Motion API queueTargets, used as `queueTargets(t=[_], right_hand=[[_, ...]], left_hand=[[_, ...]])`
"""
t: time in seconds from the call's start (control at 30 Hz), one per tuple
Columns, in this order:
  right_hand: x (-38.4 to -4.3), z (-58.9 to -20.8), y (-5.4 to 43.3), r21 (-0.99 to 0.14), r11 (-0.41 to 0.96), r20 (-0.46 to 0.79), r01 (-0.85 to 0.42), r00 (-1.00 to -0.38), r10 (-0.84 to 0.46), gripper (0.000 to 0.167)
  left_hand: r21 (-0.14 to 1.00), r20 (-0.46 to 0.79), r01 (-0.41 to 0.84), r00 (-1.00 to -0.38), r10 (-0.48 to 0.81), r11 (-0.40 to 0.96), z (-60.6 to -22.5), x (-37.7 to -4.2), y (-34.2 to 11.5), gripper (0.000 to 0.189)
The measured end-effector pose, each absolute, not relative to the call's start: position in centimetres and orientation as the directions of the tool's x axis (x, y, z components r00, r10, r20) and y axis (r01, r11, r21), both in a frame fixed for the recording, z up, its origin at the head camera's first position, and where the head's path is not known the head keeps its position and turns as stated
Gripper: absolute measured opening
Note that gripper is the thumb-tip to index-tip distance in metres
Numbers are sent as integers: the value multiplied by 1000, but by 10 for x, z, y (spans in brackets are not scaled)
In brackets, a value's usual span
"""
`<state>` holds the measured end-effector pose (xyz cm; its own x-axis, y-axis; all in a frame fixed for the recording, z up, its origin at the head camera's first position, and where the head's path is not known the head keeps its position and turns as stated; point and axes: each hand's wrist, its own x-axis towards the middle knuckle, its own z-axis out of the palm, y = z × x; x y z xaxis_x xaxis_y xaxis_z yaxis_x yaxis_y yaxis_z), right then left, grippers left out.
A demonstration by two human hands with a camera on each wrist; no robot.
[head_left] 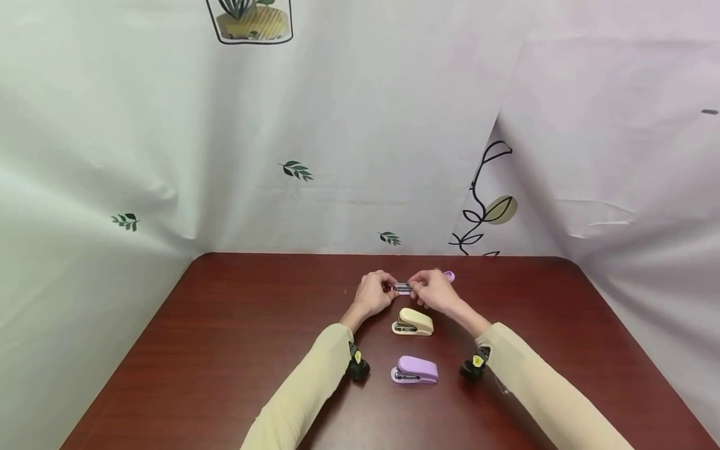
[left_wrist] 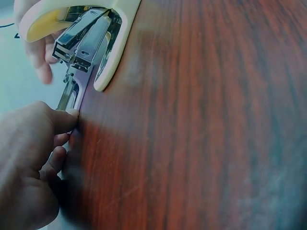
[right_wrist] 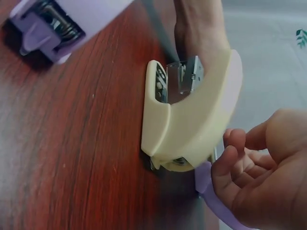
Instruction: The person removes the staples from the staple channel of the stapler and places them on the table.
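Observation:
A purple stapler (head_left: 402, 291) lies at the far part of the table, its top cover (head_left: 449, 275) swung back to the right and its metal staple channel exposed. My left hand (head_left: 374, 292) pinches the stapler's front end between thumb and fingers; the left wrist view shows the thumb (left_wrist: 64, 120) on the base. At the channel, my right hand (head_left: 435, 291) has its thumb and fingertips curled together in a pinch. Behind the right fingers (right_wrist: 225, 167) the purple cover (right_wrist: 211, 191) curves away. Whether those fingertips also hold something small is hidden.
Closer to me stands a cream stapler (head_left: 413, 322), and nearer still a second purple stapler (head_left: 415, 370), both facing left between my forearms. They rest on the dark red wooden table (head_left: 253, 350). A patterned white cloth (head_left: 360, 137) hangs behind its far edge.

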<state>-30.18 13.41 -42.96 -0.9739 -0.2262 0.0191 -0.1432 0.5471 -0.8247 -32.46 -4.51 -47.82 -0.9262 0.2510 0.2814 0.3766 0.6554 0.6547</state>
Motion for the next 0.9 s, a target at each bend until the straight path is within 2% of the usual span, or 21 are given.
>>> queueTargets(t=[0.43,0.9], right_hand=[[-307,-432,129,-829,553,-39,-79,-979,-199,20],[-307,-438,121,-899,437,-78,8,-987,-143,21]], left_hand=[[637,306,404,-914,266,656,-474,-325,-44,13],[641,289,388,-922,259,663,-478,-324,-46,13]])
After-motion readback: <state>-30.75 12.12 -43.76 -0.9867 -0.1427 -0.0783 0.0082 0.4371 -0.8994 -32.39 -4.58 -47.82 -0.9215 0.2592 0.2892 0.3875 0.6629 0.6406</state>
